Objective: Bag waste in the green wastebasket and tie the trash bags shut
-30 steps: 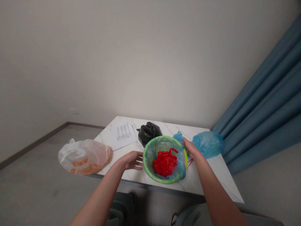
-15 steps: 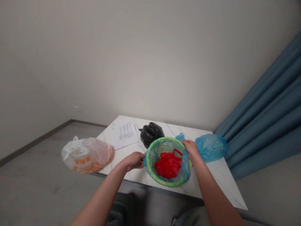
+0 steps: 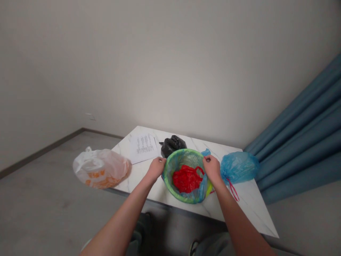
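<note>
Green mesh basket [image 3: 173, 187] with crumpled red bag [image 3: 186, 179] inside

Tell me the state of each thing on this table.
Left hand: on basket rim.
Right hand: on basket rim.
Green basket: upright, blue-lined.
Red plastic bag: crumpled inside basket.
Black plastic bag: bunched closed.
Blue plastic bag: puffed, red cord trailing.
Printed sheet: lying flat.

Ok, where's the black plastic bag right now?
In the head view, the black plastic bag sits at the far edge of the white marble table, behind the green basket and to the right of the printed sheet.
</note>
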{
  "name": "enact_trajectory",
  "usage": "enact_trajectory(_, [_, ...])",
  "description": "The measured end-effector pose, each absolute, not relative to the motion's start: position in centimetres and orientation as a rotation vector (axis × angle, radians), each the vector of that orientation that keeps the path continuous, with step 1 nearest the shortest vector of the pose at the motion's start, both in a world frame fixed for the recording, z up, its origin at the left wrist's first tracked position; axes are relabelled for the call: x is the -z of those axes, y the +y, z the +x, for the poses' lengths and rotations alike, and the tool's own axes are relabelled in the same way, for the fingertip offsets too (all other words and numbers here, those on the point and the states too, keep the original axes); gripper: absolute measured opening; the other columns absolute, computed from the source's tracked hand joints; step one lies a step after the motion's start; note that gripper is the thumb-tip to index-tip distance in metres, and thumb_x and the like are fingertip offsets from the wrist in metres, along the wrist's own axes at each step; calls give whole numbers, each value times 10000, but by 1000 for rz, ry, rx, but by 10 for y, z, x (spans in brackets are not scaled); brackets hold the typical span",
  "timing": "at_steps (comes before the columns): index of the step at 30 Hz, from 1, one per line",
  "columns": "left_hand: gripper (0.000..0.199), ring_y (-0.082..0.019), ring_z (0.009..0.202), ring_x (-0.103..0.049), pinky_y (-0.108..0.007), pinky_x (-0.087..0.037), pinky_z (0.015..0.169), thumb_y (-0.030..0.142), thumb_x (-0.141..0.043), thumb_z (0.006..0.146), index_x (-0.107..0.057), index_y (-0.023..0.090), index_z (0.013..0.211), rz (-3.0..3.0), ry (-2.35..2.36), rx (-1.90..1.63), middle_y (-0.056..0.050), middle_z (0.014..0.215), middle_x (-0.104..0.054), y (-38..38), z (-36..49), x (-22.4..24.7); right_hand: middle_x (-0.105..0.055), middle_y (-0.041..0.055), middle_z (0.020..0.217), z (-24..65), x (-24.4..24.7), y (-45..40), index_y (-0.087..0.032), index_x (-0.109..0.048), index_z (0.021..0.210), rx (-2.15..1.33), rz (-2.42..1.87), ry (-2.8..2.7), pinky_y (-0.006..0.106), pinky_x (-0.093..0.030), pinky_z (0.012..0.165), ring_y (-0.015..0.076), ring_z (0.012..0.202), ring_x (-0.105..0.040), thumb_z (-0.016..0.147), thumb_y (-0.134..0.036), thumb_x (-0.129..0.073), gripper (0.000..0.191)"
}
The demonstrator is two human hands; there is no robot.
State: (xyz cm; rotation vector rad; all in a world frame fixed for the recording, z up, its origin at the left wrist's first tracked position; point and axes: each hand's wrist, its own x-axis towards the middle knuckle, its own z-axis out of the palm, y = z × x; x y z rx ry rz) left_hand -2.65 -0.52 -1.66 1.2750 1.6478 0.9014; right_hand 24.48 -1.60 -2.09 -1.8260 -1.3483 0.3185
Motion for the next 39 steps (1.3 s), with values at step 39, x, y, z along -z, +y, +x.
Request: enact_trajectory(39, [279,-164,528,-498,-262,-319,546,267,-604,735,-537,194,474,1626,1718,-598,-25,477,-548,-3,-46,3,-522,25,488,276,10,-17,-223,-490,495,-643,-1889,-1055,286,-332,493,177,557,-474,765,-492,-484,382])
